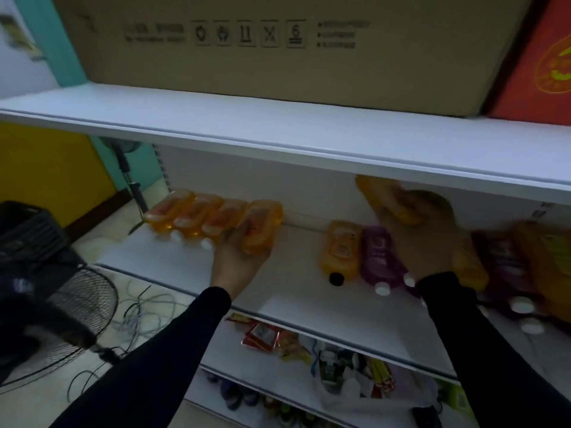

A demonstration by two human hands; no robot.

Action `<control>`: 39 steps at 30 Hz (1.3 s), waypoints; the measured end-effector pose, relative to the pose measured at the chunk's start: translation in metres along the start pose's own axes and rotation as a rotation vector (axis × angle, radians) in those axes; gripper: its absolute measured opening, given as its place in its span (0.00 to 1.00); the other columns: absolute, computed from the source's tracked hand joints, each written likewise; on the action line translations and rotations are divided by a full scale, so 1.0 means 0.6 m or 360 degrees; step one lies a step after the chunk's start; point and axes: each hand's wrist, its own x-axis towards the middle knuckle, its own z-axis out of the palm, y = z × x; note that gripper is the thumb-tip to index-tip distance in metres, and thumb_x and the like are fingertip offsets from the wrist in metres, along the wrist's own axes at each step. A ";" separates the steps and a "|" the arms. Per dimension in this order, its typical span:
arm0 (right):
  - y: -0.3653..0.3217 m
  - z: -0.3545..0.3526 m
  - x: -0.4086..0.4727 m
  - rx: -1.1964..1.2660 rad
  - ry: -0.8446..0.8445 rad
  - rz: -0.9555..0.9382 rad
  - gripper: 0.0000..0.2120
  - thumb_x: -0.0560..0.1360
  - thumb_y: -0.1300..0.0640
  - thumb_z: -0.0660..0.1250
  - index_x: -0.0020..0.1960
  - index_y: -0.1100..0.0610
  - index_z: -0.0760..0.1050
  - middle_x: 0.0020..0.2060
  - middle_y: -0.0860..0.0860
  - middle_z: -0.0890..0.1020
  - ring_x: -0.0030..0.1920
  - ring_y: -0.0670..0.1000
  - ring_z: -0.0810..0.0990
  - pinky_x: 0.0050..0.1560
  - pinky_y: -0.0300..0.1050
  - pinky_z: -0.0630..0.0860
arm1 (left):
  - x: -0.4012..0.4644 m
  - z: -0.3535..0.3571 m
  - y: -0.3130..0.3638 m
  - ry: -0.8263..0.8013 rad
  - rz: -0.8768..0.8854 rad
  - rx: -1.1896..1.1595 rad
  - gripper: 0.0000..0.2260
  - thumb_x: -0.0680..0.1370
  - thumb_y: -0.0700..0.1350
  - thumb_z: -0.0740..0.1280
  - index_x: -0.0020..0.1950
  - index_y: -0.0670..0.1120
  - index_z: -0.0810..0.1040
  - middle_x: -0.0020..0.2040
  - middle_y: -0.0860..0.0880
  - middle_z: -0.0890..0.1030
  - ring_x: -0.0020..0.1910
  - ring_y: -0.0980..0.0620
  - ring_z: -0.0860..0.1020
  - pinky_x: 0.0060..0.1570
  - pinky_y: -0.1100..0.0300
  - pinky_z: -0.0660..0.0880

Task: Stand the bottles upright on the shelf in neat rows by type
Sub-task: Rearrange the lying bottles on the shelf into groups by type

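Note:
On the white middle shelf (296, 291) several orange bottles (191, 216) stand side by side at the left in a row. My left hand (238, 257) grips the rightmost orange bottle (262, 227) of that row. My right hand (420, 239), blurred, holds another orange bottle (383, 196) lifted above the shelf. Below it stand an orange bottle with a black cap (340, 251) and a purple bottle (381, 257). More purple and orange bottles (525, 267) crowd the right end, some behind my right sleeve.
A cardboard box (278, 41) and a red box (543, 66) sit on the top shelf. Packets and small goods (324, 350) fill the lower shelves. A floor fan (61, 304) and loose cables (145, 310) lie at the left.

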 end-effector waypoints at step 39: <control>-0.181 0.461 -0.099 -0.0073 -0.0713 0.0063 0.24 0.80 0.50 0.61 0.75 0.50 0.61 0.77 0.52 0.57 0.75 0.51 0.56 0.70 0.39 0.56 | 0.221 -0.189 -0.251 -0.0674 0.0172 0.0495 0.34 0.76 0.54 0.66 0.78 0.49 0.55 0.73 0.39 0.62 0.71 0.39 0.63 0.68 0.47 0.62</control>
